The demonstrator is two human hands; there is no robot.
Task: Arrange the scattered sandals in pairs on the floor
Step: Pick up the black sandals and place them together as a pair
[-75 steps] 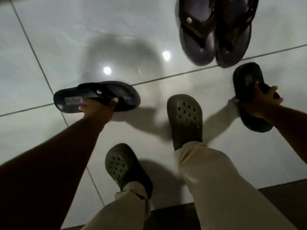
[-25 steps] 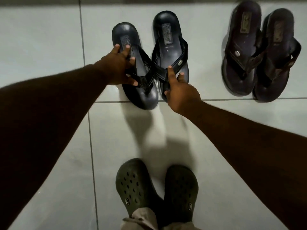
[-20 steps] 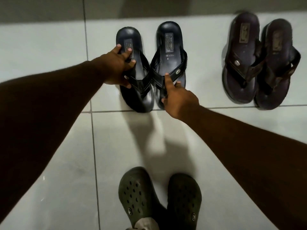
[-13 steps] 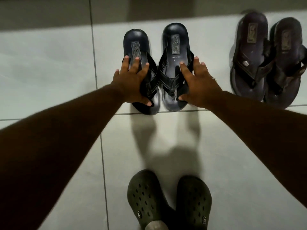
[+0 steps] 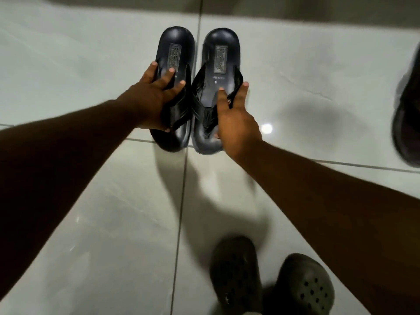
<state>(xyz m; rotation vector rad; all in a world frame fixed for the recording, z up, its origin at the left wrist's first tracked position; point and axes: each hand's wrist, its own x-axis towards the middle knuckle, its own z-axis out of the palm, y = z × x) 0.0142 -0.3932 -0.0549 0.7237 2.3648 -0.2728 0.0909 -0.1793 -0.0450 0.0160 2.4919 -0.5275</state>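
Observation:
Two black thong sandals lie side by side on the white tiled floor, heels pointing away from me. My left hand [image 5: 154, 98] rests on the left black sandal [image 5: 176, 44], fingers spread over its footbed and thumb at the strap. My right hand [image 5: 236, 119] grips the right black sandal [image 5: 221, 46] at its strap, fingers over the outer edge. The two sandals nearly touch along their inner sides. A dark brown sandal [image 5: 408, 123] shows at the right edge, mostly cut off.
My feet in dark green perforated clogs [image 5: 236, 276] stand at the bottom right. The glossy white tile floor [image 5: 91, 223] has grout lines crossing under the sandals. A darker strip runs along the top edge.
The black pair has been straightened so both sandals lie parallel and close. My view has shifted left, so the brown pair has slid to the right edge.

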